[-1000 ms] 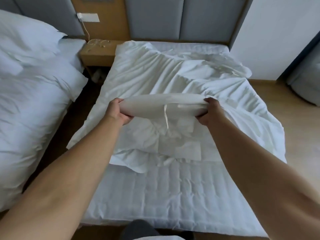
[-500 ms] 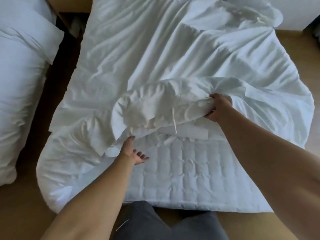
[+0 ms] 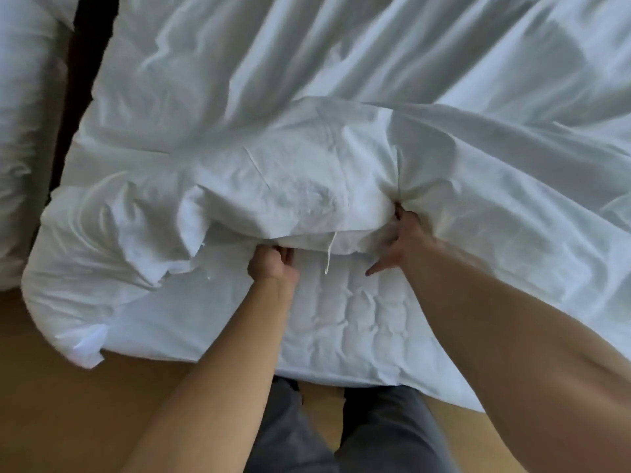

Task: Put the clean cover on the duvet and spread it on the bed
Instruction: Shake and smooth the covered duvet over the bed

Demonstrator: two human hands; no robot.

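Note:
A white duvet cover lies crumpled over most of the bed. Its near edge is bunched into a thick fold with a thin tie string hanging from it. My left hand grips the underside of that fold just left of the string. My right hand pinches the fold at its right end, with one finger pointing down toward the quilted mattress pad. Whether the duvet is inside the cover cannot be told.
A second bed with white bedding stands at the left, across a dark gap. Wooden floor shows at the bed's foot. My legs in grey trousers stand against the bed's end.
The view has tilted down and come closer. My left hand was open below the fold; now it grips the fold's edge. My right hand has kept its hold.

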